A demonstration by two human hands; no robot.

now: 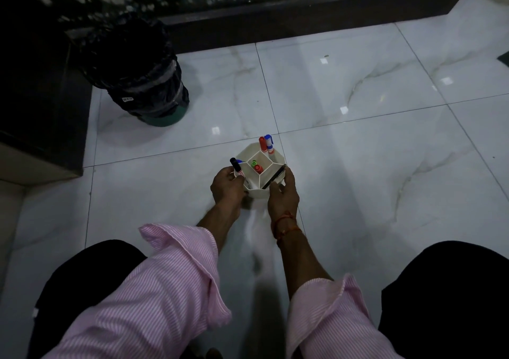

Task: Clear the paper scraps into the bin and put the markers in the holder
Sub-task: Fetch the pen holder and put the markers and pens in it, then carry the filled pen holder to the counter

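Note:
A white holder [257, 192] with several compartments stands on the tiled floor in front of me. A red-capped marker [262, 144] and a blue-capped marker [268, 143] stand in its far compartment. Green and red caps [256, 165] show in the middle one. A black pen [274, 176] lies slanted across the right compartment. My left hand [227, 187] grips the holder's left side beside a black-capped marker [237, 167]. My right hand [283, 193] clasps the holder's right side. A bin [143, 74] lined with a black bag stands at the far left.
A dark cabinet [41, 96] fills the left edge beside the bin. A dark skirting and patterned panel [275, 5] run along the back. My knees in dark trousers sit at the bottom corners. Glossy white tiles [358, 138] stretch to the right.

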